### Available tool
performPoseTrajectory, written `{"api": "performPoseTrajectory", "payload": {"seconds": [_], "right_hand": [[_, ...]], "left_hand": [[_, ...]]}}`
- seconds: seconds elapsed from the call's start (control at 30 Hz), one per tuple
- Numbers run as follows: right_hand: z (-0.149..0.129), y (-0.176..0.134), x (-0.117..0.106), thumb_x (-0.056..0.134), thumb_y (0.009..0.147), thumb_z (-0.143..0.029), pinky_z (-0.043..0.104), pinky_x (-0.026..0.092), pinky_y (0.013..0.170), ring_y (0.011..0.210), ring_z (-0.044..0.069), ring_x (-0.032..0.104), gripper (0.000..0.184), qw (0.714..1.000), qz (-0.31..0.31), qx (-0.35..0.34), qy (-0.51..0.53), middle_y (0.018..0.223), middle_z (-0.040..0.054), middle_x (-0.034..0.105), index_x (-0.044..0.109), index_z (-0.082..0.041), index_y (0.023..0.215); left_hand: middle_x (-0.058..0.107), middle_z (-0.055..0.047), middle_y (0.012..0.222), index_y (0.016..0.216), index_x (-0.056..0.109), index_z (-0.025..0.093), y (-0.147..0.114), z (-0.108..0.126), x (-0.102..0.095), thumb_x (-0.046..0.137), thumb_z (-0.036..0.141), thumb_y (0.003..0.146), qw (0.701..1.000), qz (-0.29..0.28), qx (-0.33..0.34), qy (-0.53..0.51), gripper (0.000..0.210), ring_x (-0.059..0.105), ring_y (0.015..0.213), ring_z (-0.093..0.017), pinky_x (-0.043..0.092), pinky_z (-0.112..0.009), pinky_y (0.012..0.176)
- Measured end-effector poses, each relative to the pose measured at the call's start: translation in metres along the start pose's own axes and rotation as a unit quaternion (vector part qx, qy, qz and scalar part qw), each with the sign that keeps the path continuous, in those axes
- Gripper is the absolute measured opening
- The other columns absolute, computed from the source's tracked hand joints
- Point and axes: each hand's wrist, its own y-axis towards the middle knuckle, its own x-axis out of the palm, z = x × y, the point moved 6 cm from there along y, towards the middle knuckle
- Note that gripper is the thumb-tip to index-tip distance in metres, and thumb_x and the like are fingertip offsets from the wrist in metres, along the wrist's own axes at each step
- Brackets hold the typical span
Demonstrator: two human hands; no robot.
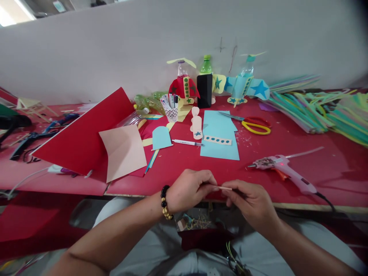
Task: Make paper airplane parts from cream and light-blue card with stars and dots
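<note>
Over the table's front edge, my left hand and my right hand pinch a thin beige strip between them. It is seen nearly edge-on, so I cannot tell whether it is card or wood. Beyond my hands lie a light blue sheet and a beige strip with blue dots. A beige cutout with a blue star is beside the sheet, with a white marker to its left. To the right rests a pink glue gun with a glue stick in its back.
Scissors lie past the blue sheet. Bottle planes in red and blue stand by the wall, with a dark phone between them. Marker cup, beige sheet and red board are left; colourful strips are right.
</note>
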Motion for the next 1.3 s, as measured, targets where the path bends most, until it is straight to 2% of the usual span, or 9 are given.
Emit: {"api": "performPoseTrajectory", "payload": {"seconds": [0.23, 0.33, 0.43, 0.5, 0.73, 1.0, 1.17, 1.3], "right_hand": [[0.011, -0.002, -0.013, 0.059, 0.086, -0.028, 0.021, 0.046, 0.049, 0.049, 0.012, 0.06, 0.016, 0.996, 0.03, 0.063, 0.064, 0.056, -0.0005, 0.065, 0.07, -0.017, 0.087], [0.012, -0.002, -0.016, 0.059, 0.085, -0.029, 0.021, 0.047, 0.05, 0.049, 0.012, 0.061, 0.017, 0.995, 0.039, 0.06, 0.063, 0.057, 0.0003, 0.066, 0.07, -0.016, 0.087], [0.01, -0.001, -0.014, 0.059, 0.086, -0.028, 0.021, 0.047, 0.051, 0.049, 0.011, 0.06, 0.016, 0.998, 0.029, 0.046, 0.036, 0.055, -0.0009, 0.064, 0.07, -0.017, 0.087], [0.007, -0.001, -0.011, 0.059, 0.085, -0.027, 0.02, 0.046, 0.051, 0.049, 0.011, 0.06, 0.015, 0.999, 0.023, 0.036, 0.022, 0.055, -0.0015, 0.064, 0.071, -0.018, 0.087], [0.003, -0.003, -0.005, 0.06, 0.085, -0.025, 0.02, 0.045, 0.049, 0.049, 0.011, 0.059, 0.014, 1.0, 0.013, 0.011, 0.01, 0.057, -0.001, 0.064, 0.071, -0.017, 0.088], [0.002, -0.005, -0.006, 0.06, 0.085, -0.025, 0.02, 0.045, 0.049, 0.049, 0.011, 0.059, 0.014, 1.0, 0.015, 0.006, 0.006, 0.057, -0.0011, 0.064, 0.071, -0.018, 0.087], [0.005, -0.006, -0.01, 0.059, 0.085, -0.025, 0.02, 0.046, 0.048, 0.047, 0.011, 0.059, 0.014, 0.999, 0.026, 0.021, 0.012, 0.057, -0.0009, 0.064, 0.07, -0.017, 0.086], [0.008, -0.006, -0.013, 0.06, 0.084, -0.027, 0.021, 0.047, 0.048, 0.048, 0.012, 0.06, 0.015, 0.999, 0.035, 0.021, 0.015, 0.055, -0.0008, 0.064, 0.07, -0.017, 0.087]], "left_hand": [[0.062, 0.003, 0.066, 0.079, 0.062, 0.018, 0.0, -0.01, -0.017, 0.052, 0.022, 0.089, 0.998, 0.039, -0.045, -0.025, 0.015, 0.055, 0.054, -0.008, 0.041, -0.018, 0.057], [0.067, 0.0, 0.074, 0.087, 0.066, 0.018, 0.001, -0.012, -0.019, 0.048, 0.025, 0.092, 0.998, 0.049, -0.034, -0.036, 0.02, 0.06, 0.064, -0.01, 0.044, -0.019, 0.063], [0.071, -0.003, 0.089, 0.098, 0.07, 0.02, 0.001, -0.01, -0.011, 0.06, 0.03, 0.086, 0.998, 0.031, -0.001, -0.063, 0.018, 0.064, 0.08, -0.013, 0.047, -0.021, 0.072], [0.072, -0.004, 0.091, 0.099, 0.071, 0.02, 0.001, -0.009, -0.005, 0.066, 0.029, 0.082, 0.996, 0.025, 0.013, -0.084, 0.02, 0.065, 0.082, -0.014, 0.048, -0.022, 0.074], [0.07, -0.004, 0.077, 0.078, 0.073, 0.018, 0.0, -0.011, -0.002, 0.069, 0.021, 0.079, 0.988, 0.09, -0.014, -0.124, 0.005, 0.064, 0.072, -0.014, 0.049, -0.024, 0.068], [0.066, -0.003, 0.075, 0.071, 0.064, 0.017, -0.001, -0.008, -0.002, 0.067, 0.023, 0.08, 0.987, 0.113, -0.02, -0.109, 0.011, 0.06, 0.072, -0.013, 0.046, -0.025, 0.069], [0.061, -0.001, 0.071, 0.075, 0.056, 0.017, -0.002, -0.016, -0.018, 0.055, 0.03, 0.088, 0.984, 0.141, -0.06, -0.094, 0.019, 0.055, 0.065, -0.011, 0.042, -0.022, 0.061], [0.053, 0.002, 0.063, 0.075, 0.049, 0.018, -0.006, -0.023, -0.037, 0.046, 0.034, 0.093, 0.981, 0.174, -0.06, -0.058, 0.025, 0.049, 0.059, -0.01, 0.037, -0.022, 0.057]]}}
